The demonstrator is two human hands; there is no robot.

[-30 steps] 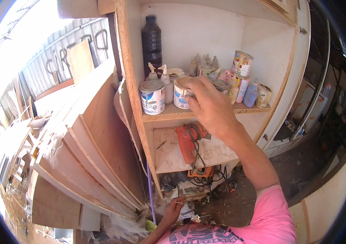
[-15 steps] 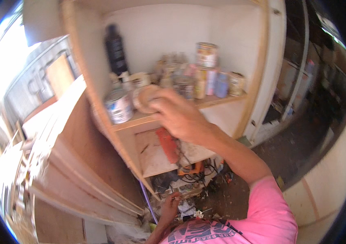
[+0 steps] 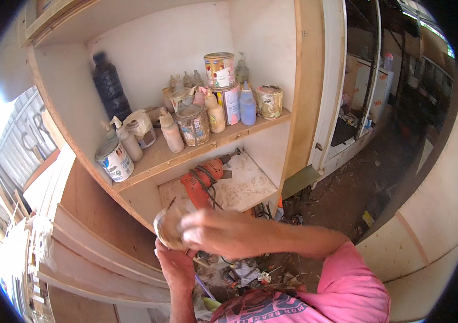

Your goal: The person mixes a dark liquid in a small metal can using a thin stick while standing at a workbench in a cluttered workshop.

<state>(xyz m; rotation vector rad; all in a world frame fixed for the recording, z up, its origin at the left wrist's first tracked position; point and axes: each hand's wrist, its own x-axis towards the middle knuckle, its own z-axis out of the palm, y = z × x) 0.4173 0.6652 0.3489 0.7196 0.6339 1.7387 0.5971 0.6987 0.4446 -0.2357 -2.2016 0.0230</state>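
Observation:
A dusty beige, round tin can (image 3: 167, 230) is held in front of the cabinet's lower compartment. My right hand (image 3: 215, 232), slightly blurred, closes on its right side and upper edge. From below, my left hand (image 3: 176, 265) grips the can's bottom edge, with its fingers partly hidden behind the can. Whatever is inside the can does not show. Just beyond my hands, an orange-red corded power drill (image 3: 203, 180) lies in the lower compartment.
The shelf (image 3: 156, 171) above carries a white paint can (image 3: 115, 160), squeeze bottles (image 3: 171, 131), a stained can (image 3: 192, 126), stacked tins (image 3: 220, 70) and a tall black bottle (image 3: 111, 89). Wooden panels (image 3: 94, 215) lean at the left. Litter (image 3: 248, 272) covers the floor below.
My right hand has brought the can from the upper shelf's front edge down and left. My left hand has risen to meet it. The view has shifted right, showing the drill fully.

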